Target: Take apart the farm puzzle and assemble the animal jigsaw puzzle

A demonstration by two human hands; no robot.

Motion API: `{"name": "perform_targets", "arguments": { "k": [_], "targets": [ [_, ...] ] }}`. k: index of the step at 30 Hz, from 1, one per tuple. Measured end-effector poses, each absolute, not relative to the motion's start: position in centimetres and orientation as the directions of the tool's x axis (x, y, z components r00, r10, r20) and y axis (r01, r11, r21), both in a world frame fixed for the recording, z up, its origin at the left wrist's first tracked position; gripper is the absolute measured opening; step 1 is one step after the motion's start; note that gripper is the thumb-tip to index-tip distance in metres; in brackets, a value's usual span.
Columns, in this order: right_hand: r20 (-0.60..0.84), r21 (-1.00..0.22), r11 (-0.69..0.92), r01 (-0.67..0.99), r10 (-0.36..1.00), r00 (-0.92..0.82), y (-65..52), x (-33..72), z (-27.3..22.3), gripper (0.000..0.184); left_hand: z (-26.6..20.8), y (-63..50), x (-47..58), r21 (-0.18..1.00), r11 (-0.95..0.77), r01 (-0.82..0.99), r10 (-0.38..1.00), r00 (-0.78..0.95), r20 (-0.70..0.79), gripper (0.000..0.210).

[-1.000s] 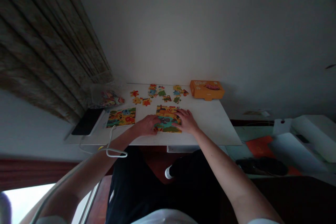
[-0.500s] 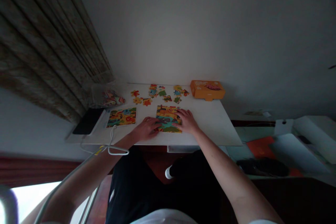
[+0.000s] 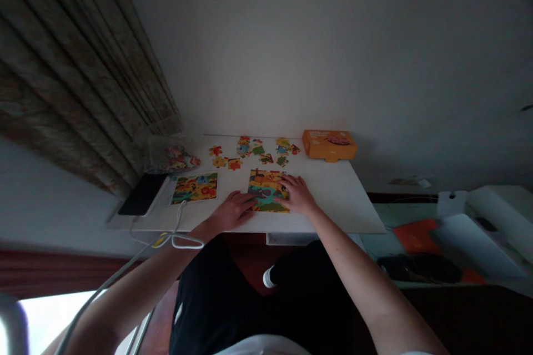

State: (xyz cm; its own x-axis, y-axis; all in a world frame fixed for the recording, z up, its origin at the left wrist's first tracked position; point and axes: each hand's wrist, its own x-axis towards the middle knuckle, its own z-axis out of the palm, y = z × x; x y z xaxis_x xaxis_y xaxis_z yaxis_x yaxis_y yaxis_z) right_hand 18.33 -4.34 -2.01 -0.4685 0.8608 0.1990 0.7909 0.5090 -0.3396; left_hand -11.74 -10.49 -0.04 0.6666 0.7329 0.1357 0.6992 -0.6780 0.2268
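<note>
A jigsaw puzzle [image 3: 266,178] with a hippo-like grey animal in blue-green water lies on the white table in front of me. My left hand [image 3: 234,211] rests at its lower left edge, fingers stretched out and touching the picture. On the opposite side my right hand [image 3: 298,195] lies over the right edge with its fingers apart. Both hands are open and partly cover the puzzle. To the left is a printed picture card [image 3: 195,187] with animals. Behind the puzzle several loose puzzle pieces [image 3: 234,163] are scattered, some apparently joined in small groups.
An orange puzzle box [image 3: 328,145] stands at the back right of the table [image 3: 337,205]. A clear plastic bag [image 3: 172,156] with colourful contents sits at the back left, near a black phone-like device [image 3: 142,194]. A white cable [image 3: 183,236] hangs in front of the left side.
My left hand has shifted slightly down and left along the puzzle's edge. The right hand stays at the right edge. The whole view has moved a little.
</note>
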Motion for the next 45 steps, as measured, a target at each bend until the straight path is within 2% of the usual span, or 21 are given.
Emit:
{"name": "perform_targets", "arguments": {
  "k": [7,16,40,45],
  "targets": [
    [0.178,-0.337,0.514,0.789,0.858,-0.482,-4.9,18.1,-1.5,0.056,0.2,-12.0,-11.5,0.237,-0.647,0.725,0.761,0.631,0.151,0.040],
    [0.168,-0.350,0.574,0.740,0.816,-0.554,-7.4,15.4,-1.2,0.059,0.8,-15.2,-13.0,0.251,-0.625,0.739,0.780,0.582,0.228,0.029],
    [0.162,-0.357,0.585,0.728,0.806,-0.569,-7.9,13.3,-0.9,0.059,1.1,-14.7,-15.5,0.211,-0.686,0.696,0.727,0.640,0.250,0.027],
    [0.175,-0.356,0.591,0.724,0.803,-0.569,-7.8,13.4,-1.0,0.057,0.0,-12.5,-15.5,0.242,-0.629,0.739,0.772,0.560,0.300,0.032]
  ]
}}
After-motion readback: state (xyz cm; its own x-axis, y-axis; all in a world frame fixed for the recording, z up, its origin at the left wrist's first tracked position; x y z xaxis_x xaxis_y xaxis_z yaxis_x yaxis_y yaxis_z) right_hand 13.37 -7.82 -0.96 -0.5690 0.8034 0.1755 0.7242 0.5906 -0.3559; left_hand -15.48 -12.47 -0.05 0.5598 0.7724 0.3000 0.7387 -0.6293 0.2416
